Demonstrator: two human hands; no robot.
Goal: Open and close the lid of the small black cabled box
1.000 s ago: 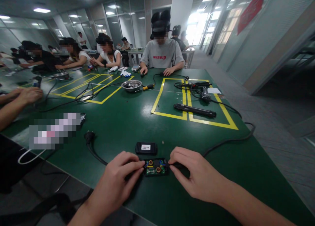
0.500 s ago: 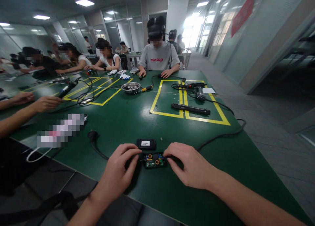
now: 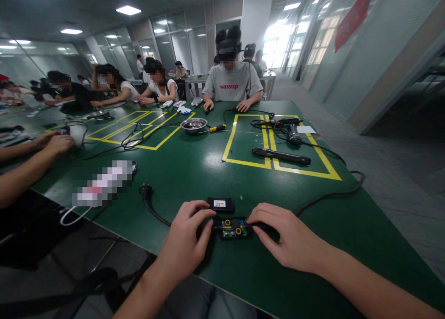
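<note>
An opened black case with a green circuit board [image 3: 233,229] lies on the table between my hands. Copper coils and blue and yellow wires show on the board. My left hand [image 3: 189,233] is closed in a pinch on the black power cord [image 3: 162,219] at the case's left end. At the opposite end, my right hand [image 3: 283,233] pinches the cord [image 3: 314,200] that runs off to the right. My fingers partly hide both cord entries. Just behind the case rests its black cover [image 3: 221,205] with a white label. The cord's plug [image 3: 145,189] lies to the left.
A black rod-shaped tool [image 3: 281,156] and a corded tool [image 3: 295,135] lie on yellow tape outlines. Farther back are a metal bowl [image 3: 193,125] and a screwdriver [image 3: 217,128]. A co-worker's hands [image 3: 59,142] are at the left; another person [image 3: 231,78] sits opposite.
The view has turned slightly left, so the table items appear farther right. My hands keep their grip at the case's ends. The left co-worker's hands have come together, and the black-handled tool has moved.
</note>
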